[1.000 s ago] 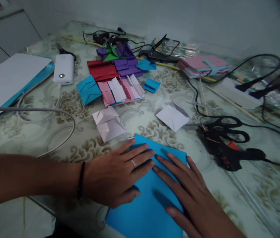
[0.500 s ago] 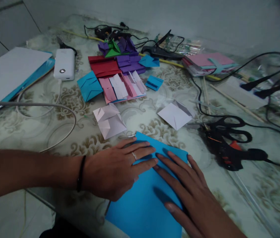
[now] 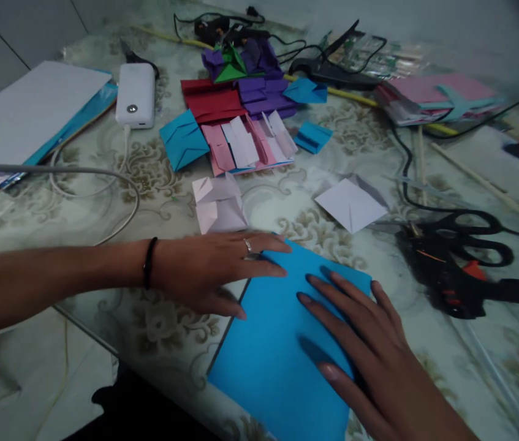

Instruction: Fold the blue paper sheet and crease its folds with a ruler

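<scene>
A blue sheet of paper [image 3: 287,361] lies flat and slanted on the patterned table in front of me. My left hand [image 3: 208,266], with a ring and a black wristband, rests at its upper left edge, fingers apart and fingertips on the paper. Spread over the right side of the sheet, my right hand [image 3: 364,331] presses with its fingers outstretched. Just beyond the paper lie a folded pale paper piece [image 3: 220,205] and a folded white one [image 3: 351,204].
Folded blue [image 3: 184,141], red [image 3: 213,101] and purple papers [image 3: 266,97] are grouped farther back. To the right lie black scissors [image 3: 465,236] and a glue gun [image 3: 452,275]. A white power bank [image 3: 135,98] with a cable and a paper stack [image 3: 38,116] are at left.
My left hand has slid left toward the sheet's edge, its thumb now spread apart. The right hand stays on the paper. The whole view has shifted, with objects appearing farther right and higher.
</scene>
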### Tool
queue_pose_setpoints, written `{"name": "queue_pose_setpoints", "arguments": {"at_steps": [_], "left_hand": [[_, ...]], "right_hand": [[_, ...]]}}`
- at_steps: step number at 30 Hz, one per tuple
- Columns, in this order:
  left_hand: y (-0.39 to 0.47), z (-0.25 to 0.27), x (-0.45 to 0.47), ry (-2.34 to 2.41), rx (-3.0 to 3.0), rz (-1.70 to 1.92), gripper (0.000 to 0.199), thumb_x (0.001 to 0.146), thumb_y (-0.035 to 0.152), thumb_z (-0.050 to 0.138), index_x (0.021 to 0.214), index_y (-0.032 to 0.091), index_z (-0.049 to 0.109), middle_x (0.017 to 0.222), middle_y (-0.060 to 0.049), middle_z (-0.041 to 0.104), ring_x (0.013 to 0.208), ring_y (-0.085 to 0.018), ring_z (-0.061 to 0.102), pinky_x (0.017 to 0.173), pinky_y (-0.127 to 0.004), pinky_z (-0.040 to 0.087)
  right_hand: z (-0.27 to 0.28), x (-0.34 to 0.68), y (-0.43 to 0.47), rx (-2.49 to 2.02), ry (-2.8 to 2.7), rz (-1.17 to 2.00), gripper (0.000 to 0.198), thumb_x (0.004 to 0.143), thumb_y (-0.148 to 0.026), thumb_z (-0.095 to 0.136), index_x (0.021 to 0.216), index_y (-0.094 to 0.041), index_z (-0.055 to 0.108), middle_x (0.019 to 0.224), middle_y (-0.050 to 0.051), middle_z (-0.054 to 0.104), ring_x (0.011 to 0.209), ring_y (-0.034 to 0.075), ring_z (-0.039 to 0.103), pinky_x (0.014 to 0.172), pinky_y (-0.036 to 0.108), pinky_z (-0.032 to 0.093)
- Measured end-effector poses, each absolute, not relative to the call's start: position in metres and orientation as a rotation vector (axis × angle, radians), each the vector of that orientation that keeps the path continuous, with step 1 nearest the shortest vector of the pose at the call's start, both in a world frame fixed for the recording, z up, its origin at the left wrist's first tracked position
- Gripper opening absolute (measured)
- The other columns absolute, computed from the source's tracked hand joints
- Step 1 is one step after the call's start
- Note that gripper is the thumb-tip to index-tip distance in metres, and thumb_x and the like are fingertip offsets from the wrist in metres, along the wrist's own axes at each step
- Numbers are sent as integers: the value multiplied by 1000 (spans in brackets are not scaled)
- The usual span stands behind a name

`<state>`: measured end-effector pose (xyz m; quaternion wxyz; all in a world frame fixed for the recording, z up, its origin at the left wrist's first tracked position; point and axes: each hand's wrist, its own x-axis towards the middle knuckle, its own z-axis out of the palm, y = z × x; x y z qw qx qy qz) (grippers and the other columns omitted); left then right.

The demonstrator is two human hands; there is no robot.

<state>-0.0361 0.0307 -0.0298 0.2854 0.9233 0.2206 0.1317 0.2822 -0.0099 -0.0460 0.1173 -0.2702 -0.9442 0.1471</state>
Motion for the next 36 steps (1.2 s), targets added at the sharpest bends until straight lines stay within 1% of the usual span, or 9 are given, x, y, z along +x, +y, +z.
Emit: {"name": "queue_pose_setpoints", "arguments": {"at_steps": [3,6,10,15,19,23,27,31,36], "left_hand": [[31,-31,-38,584,2477,340,57,102,47,54,145,9,53,161,-23,41,157,-32,28,127,-52,27],[31,-31,-37,562,2479,329,56,103,49,50,144,11,55,161,-21,42,157,-31,29,128,-51,26],[30,-31,-37,568,2488,331,52,103,46,52,143,13,57,160,-18,45,156,-32,31,128,-49,27],[29,-31,-39,562,2524,316,55,102,46,54,144,11,57,161,-19,43,156,-33,30,128,-48,27],[29,-31,-38,567,2531,292,53,103,48,53,144,14,58,161,-17,44,157,-33,28,128,-49,27],[30,-31,-37,570,2543,229,56,103,49,52,145,14,57,163,-17,40,158,-32,24,129,-50,24],[30,-30,-37,551,2547,241,58,103,49,52,145,9,56,162,-20,41,158,-33,25,129,-49,24],[30,-29,-37,567,2531,228,53,103,47,52,144,15,58,162,-16,43,158,-32,25,129,-50,25],[29,-30,-37,569,2535,219,55,103,48,53,146,14,57,163,-16,41,159,-31,22,130,-50,22]], "right_hand": [[-48,284,-10,-790,-2749,447,60,104,-37,45,160,-16,36,165,12,36,156,36,24,129,55,3],[-51,285,-11,-815,-2726,484,62,104,-35,43,163,-20,32,166,10,35,155,39,26,128,61,5],[-54,288,-12,-857,-2693,549,64,103,-35,44,165,-25,30,167,7,35,154,42,28,127,65,8],[-54,288,-14,-907,-2667,549,65,102,-31,44,165,-30,29,165,5,39,153,43,31,126,68,11],[-56,288,-14,-881,-2681,504,63,103,-38,43,165,-31,30,164,6,40,151,44,33,125,71,12],[-56,289,-14,-874,-2692,480,64,103,-38,43,165,-29,30,165,8,40,151,45,33,123,74,12],[-55,288,-14,-883,-2701,472,64,103,-37,42,165,-28,29,166,7,38,152,45,31,124,72,11],[-56,287,-15,-892,-2696,471,65,102,-35,43,165,-29,29,166,6,37,153,43,30,127,68,9],[-55,286,-16,-896,-2709,472,65,103,-38,42,166,-30,27,167,5,35,153,43,30,126,69,8]]}}
